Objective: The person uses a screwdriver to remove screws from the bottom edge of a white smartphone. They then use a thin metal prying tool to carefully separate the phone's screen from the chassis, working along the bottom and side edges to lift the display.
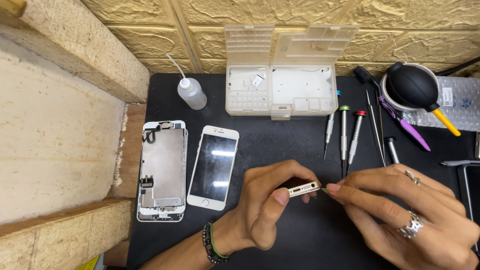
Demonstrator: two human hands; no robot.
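From the head view we count two phones: a gold one (304,188) pinched in our left hand (265,207), and a white one (213,167) lying face up on the mat (280,145); beside the white one lies one detached screen (162,170), back side up. Three screwdrivers (343,131) lie side by side, with one bottle (191,92), one open parts box (280,75) and one blower (413,87) farther back. The mat is black, against a yellow stone wall (300,15). The gold phone is held edge-up over the mat, port end towards our right hand (407,210), its long axis running back into the left palm. The right fingers close on a thin tool (328,191) at that end.
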